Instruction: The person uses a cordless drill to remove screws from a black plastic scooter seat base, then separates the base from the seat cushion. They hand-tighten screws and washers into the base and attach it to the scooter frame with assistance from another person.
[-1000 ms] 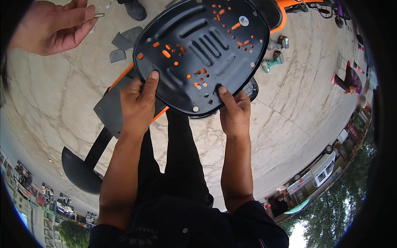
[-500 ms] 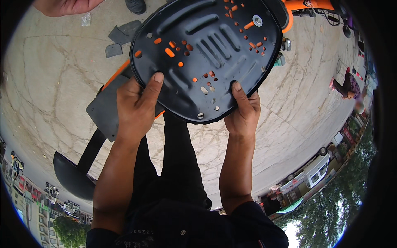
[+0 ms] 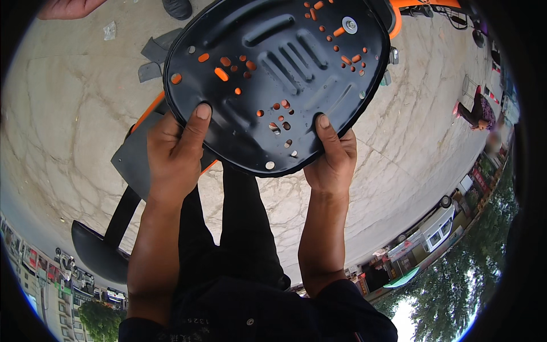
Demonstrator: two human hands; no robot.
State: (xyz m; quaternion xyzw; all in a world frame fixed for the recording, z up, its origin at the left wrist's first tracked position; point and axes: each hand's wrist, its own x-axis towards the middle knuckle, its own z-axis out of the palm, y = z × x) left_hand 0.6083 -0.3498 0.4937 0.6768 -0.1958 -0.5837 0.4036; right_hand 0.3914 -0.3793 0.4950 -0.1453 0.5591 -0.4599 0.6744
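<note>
Both my hands hold up a black seat pan (image 3: 250,119), a rounded plate with pressed ribs, many round and slotted holes and a thick dark rim. My left hand (image 3: 178,148) grips its near left edge, thumb on the face and fingers underneath. At the near right edge my right hand (image 3: 332,151) has the same grip. A bolt head with a silver washer (image 3: 349,25) sits near the pan's far right. Orange shows through several holes. Below the pan is an orange and black machine (image 3: 137,151), mostly hidden by it.
Another person's hand (image 3: 68,7) and a dark shoe (image 3: 178,8) appear at the far left. Dark flat pieces (image 3: 156,51) and a clear plastic scrap (image 3: 109,30) lie on the cracked concrete. A black fender (image 3: 99,251) extends at left. Someone crouches (image 3: 481,111) at far right; a van (image 3: 439,228) stands beyond.
The seat pan and both my hands have shifted slightly left, and the pan has turned and tilted a little. My grip stays the same.
</note>
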